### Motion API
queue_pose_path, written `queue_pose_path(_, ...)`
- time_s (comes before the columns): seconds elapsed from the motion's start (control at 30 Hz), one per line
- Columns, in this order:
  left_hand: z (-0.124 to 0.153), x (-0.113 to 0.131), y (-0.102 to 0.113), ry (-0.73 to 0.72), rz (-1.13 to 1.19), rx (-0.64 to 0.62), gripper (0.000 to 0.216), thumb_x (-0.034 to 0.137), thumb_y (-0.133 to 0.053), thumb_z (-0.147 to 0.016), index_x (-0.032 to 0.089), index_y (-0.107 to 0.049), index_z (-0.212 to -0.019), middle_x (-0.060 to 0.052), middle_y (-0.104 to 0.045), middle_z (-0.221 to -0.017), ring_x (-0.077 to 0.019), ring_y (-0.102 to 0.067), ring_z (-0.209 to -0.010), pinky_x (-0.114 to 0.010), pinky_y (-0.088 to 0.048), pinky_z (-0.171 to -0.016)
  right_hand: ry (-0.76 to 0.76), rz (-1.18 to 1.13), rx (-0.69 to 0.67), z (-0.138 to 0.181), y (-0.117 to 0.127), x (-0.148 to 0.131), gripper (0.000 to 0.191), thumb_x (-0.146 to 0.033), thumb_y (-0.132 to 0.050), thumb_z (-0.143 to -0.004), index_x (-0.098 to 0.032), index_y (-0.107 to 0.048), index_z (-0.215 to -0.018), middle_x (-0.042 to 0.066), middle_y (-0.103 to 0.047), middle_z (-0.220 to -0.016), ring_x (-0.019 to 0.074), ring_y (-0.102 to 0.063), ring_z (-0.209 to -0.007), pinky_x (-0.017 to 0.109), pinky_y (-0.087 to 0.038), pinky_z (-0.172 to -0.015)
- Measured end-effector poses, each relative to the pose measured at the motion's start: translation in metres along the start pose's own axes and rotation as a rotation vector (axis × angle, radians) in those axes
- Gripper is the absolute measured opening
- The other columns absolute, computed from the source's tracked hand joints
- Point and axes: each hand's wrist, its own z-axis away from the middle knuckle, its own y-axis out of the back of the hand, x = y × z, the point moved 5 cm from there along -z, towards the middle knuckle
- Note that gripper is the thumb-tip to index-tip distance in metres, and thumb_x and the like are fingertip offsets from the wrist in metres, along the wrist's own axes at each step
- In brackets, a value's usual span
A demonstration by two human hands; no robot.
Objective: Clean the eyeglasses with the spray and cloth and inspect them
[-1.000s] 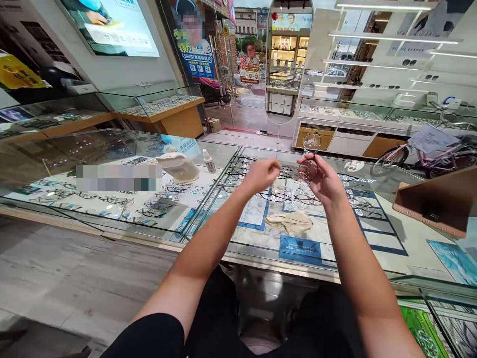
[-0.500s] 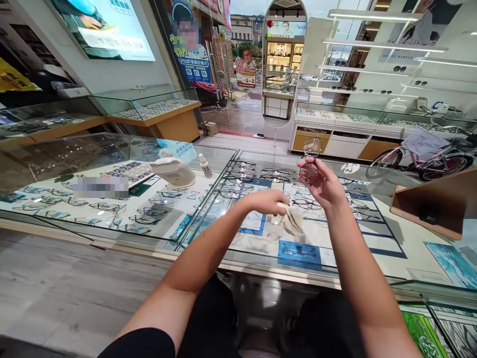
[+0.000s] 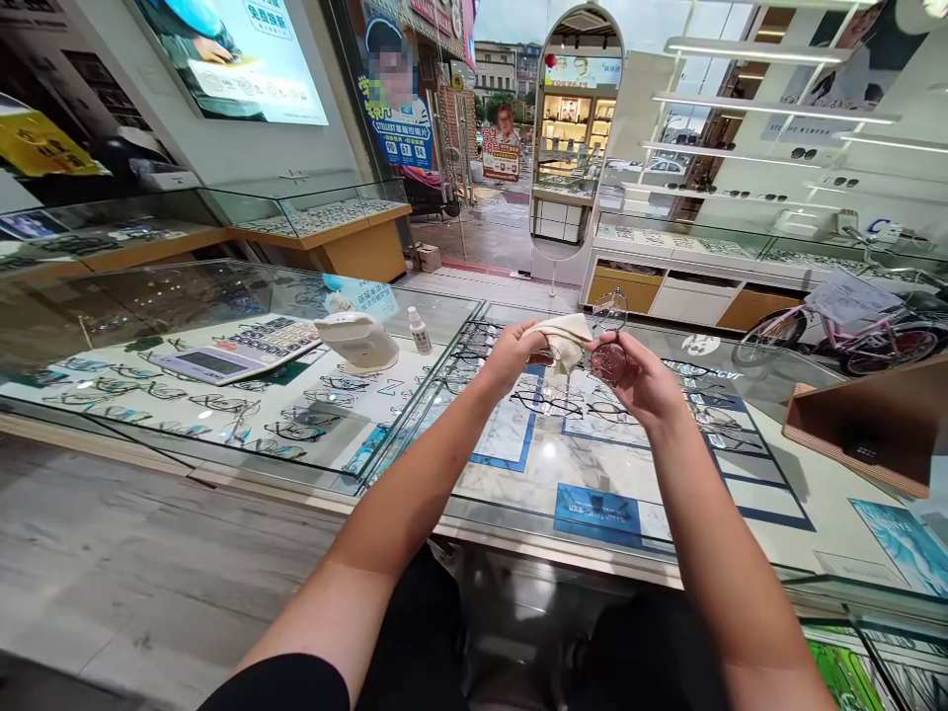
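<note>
The person's left hand [image 3: 513,360] grips a pale cloth [image 3: 567,341], pinched between thumb and fingers, its folds hanging toward the other hand. The right hand [image 3: 648,383] has its fingers closed on a pair of glasses [image 3: 608,363], turned on end so one lens sits above the other. Both are up over the glass counter [image 3: 549,464], the cloth just beside the glasses; I can't tell from here whether they touch. More frames [image 3: 548,403] lie beneath, near a blue card [image 3: 598,513]. Off to the left stand a small bottle [image 3: 419,334] and a calculator [image 3: 211,363].
</note>
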Motion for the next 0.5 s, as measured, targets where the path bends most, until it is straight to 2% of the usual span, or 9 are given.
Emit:
queue_pose_path(0.13,0.0,0.006,-0.002,-0.194,-0.109,-0.052,0.021,0.026,-0.067,-0.066,0.019,-0.047,-0.065,0.004,-0.048,-0.069,-0.0105,-0.045,-0.067,-0.025,-0.041,-0.066,-0.012,0.0,-0.024,0.0,-0.002,0.002,0.03,-0.052,-0.081,-0.087,-0.026,-0.08,-0.102,0.004,-0.083,-0.105,0.0178,-0.073,-0.083,0.029,-0.056,-0.069)
queue_pose_path(0.23,0.001,0.01,-0.003,-0.308,-0.153,-0.099,0.025,0.02,-0.063,-0.064,0.019,-0.039,-0.061,0.003,-0.045,-0.068,-0.0099,-0.038,-0.066,-0.025,-0.03,-0.062,-0.012,-0.033,-0.025,-0.001,-0.002,0.001,0.03,-0.05,-0.083,-0.086,-0.025,-0.081,-0.1,0.004,-0.083,-0.105,0.0161,-0.071,-0.081,0.028,-0.054,-0.067)
queue_pose_path(0.5,0.006,0.024,-0.004,-0.351,-0.081,-0.139,0.028,0.021,-0.063,-0.061,0.02,-0.035,-0.057,0.002,-0.047,-0.066,-0.0094,-0.035,-0.062,-0.026,-0.028,-0.06,-0.022,-0.071,0.051,-0.003,0.007,0.002,0.026,-0.047,-0.085,-0.084,-0.024,-0.082,-0.096,0.002,-0.077,-0.091,0.0136,-0.064,-0.071,0.028,-0.052,-0.065)
